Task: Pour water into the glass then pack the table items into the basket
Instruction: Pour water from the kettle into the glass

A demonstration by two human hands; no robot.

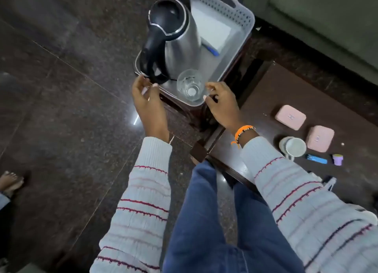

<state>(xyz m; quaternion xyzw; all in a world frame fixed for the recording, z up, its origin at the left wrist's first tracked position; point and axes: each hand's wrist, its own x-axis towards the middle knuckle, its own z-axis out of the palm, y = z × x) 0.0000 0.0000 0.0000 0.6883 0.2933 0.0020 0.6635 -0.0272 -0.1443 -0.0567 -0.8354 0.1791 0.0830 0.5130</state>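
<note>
A pale grey plastic basket [244, 21] stands on a small dark wooden stand. Inside it are a steel kettle [180, 39] with a black lid and handle, a clear glass [190, 84] at the near corner, a white notepad [210, 29] and a blue pen [210, 49]. My left hand [147, 96] hovers just below the kettle's handle, fingers apart, holding nothing. At the basket's near right corner, beside the glass, my right hand [223, 107] has its fingers curled loosely and apart. Whether it touches the basket rim is unclear.
On the dark wooden table [286, 84] to the right lie two pink cases [290, 117] [320, 138], a white mug [293, 147], a blue lighter-like item [317, 159] and a small purple cap [337, 159]. A green sofa [327, 23] is behind. Another person's foot [12, 182] is at far left.
</note>
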